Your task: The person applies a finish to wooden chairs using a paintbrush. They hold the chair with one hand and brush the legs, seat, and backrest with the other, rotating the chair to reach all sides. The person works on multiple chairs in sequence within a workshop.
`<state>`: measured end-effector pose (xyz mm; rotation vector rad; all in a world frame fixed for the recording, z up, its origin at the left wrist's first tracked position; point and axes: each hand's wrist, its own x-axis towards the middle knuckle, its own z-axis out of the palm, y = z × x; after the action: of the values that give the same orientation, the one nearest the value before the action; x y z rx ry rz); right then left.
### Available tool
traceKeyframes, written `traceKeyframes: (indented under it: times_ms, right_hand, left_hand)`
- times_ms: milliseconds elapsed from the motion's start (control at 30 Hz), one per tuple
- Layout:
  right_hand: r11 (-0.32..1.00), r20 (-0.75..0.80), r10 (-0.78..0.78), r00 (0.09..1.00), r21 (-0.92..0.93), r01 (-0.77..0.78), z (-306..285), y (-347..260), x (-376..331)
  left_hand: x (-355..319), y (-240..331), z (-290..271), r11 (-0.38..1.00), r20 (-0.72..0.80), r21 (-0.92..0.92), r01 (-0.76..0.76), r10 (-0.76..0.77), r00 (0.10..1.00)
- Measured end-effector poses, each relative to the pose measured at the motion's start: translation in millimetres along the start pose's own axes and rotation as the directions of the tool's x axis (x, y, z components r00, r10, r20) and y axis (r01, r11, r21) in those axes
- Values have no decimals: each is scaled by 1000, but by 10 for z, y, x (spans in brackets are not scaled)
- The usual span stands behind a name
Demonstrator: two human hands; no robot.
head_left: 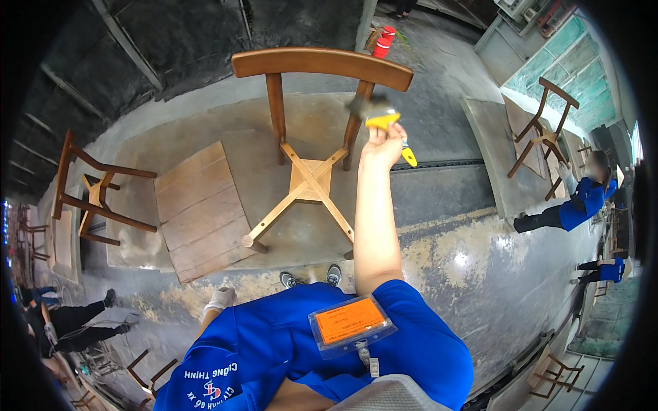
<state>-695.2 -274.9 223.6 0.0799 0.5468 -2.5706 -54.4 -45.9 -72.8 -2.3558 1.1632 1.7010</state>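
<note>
- Your right hand (384, 140) is bare and closed around a brush (382, 122); yellow parts show above and below your grip.
- The brush's dark bristles are blurred and overlap the right upright of the chair frame (312, 171); you cannot tell from here whether they touch it.
- That brown chair frame stands ahead of you, its curved backrest (322, 63) farthest away and its paler crossed bars nearer you.
- Your left hand (221, 299), in a pale glove, is low beside your shirt, well apart from the frame; whether it is open or closed, you cannot tell.
- To the frame's left lies a wooden panel (203, 212), with another chair (103, 195) beyond it.
- At far right, a co-worker (582, 198) in blue is near a third chair (545, 137).
</note>
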Motion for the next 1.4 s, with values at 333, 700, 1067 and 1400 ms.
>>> traceKeyframes:
  times_ms: [333,700,1067,1400]
  right_hand:
    - [939,-440,193,877,-177,-296,-237,36,-15]
    - [953,-471,214,856,-93,-290,-356,161,-110]
    - [981,-286,133,949,-96,-166,-366,72,-252]
    - [-28,696,-649,307,-425,905,691,-133,-273]
  left_hand:
    - [-660,256,310,927,-59,-373,28,-54,997]
    - [-826,-132,439,948,-128,-315,38,-82,988]
    - [-823,-304,405,948,-71,-310,64,-90,993]
    - [-633,-369,346,996,-58,-87,-24,19,998]
